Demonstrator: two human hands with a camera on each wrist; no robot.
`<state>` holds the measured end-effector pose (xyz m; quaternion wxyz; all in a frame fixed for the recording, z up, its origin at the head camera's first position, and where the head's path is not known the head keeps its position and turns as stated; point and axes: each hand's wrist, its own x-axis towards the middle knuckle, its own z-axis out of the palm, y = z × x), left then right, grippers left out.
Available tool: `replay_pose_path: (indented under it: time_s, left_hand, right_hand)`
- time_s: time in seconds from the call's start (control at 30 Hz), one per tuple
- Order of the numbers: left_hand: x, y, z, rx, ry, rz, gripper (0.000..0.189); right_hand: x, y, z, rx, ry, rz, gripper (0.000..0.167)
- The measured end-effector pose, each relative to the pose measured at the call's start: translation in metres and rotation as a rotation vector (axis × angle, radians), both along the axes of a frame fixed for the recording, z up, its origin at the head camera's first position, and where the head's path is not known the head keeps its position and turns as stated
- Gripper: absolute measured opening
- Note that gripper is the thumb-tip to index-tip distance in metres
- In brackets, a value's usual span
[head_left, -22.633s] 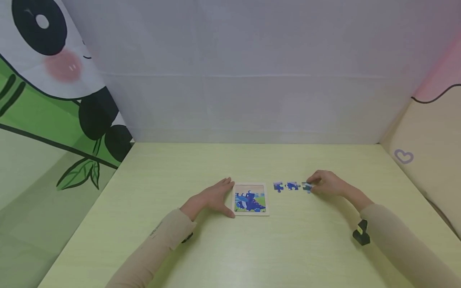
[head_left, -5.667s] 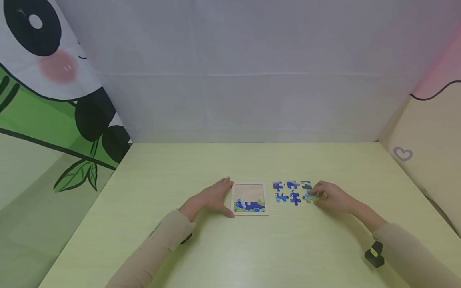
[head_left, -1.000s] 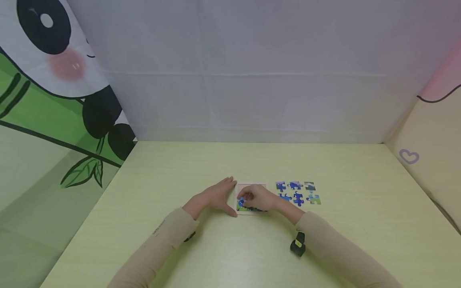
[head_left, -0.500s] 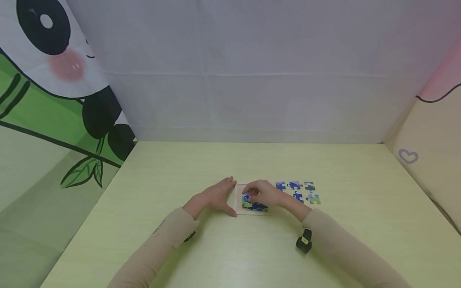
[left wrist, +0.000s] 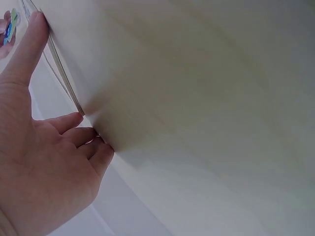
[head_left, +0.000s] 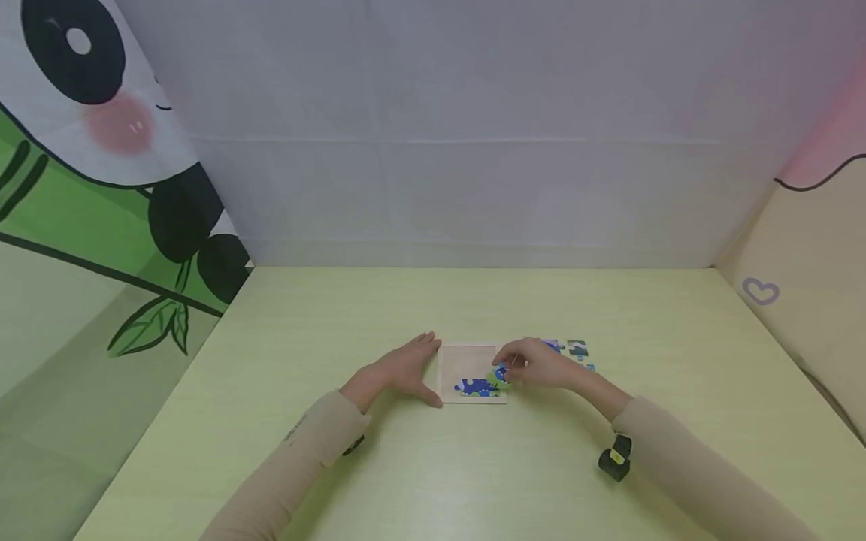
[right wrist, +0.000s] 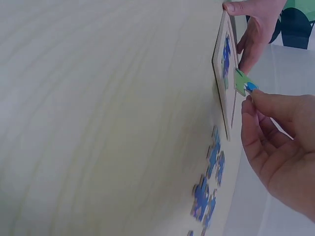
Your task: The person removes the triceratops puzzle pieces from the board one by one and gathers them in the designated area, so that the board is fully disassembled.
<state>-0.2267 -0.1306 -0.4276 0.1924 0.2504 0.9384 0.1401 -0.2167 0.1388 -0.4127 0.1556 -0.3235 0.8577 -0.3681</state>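
Observation:
A small square wooden puzzle tray [head_left: 467, 362] lies on the table, its upper part bare wood. Joined blue dinosaur pieces [head_left: 476, 387] lie along its near side. My left hand [head_left: 402, 370] spans the tray's left edge, thumb and fingertips touching it. Between thumb and fingers, my right hand [head_left: 537, 364] pinches a green and blue puzzle piece [right wrist: 244, 82], raised over the tray's right side. In the left wrist view the left thumb [left wrist: 30, 46] lies straight along the tray's edge. My right hand and forearm partly hide the loose pieces in the head view.
Several loose puzzle pieces [right wrist: 201, 197] lie in two rows right of the tray; one dark green and blue piece [head_left: 578, 348] sits at the far right. A pale wall [head_left: 473, 203] closes the table's back edge. Printed cloth [head_left: 118, 120] hangs at the left.
Earlier, the tray held more pieces and fewer lay in the loose rows. Over the last second my right hand lifted a piece from the tray's near left corner and carried it right. The left hand stayed.

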Motion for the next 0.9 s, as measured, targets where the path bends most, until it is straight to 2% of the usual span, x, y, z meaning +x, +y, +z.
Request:
replay_pose_path:
  time_s: [0.13, 0.33, 0.4, 0.7, 0.9]
  left_hand:
    - [0.0, -0.001, 0.0, 0.001, 0.0, 0.011, 0.111]
    - [0.001, -0.001, 0.0, 0.011, 0.003, 0.013, 0.111]
    - [0.0, -0.001, 0.0, 0.007, 0.004, 0.012, 0.111]
    - [0.001, -0.001, 0.001, 0.019, -0.001, 0.016, 0.111]
    - [0.0, 0.0, -0.001, 0.019, 0.0, 0.013, 0.111]
  right_hand:
    - [0.003, 0.018, -0.004, 0.004, 0.02, 0.0, 0.019]
    - [0.008, 0.038, -0.009, 0.025, -0.032, -0.032, 0.02]
    - [0.01, 0.041, -0.011, 0.027, -0.025, -0.038, 0.019]
    - [0.015, 0.045, -0.018, 0.035, 0.016, -0.078, 0.019]
    - [0.016, 0.046, -0.022, 0.056, 0.075, -0.087, 0.021]
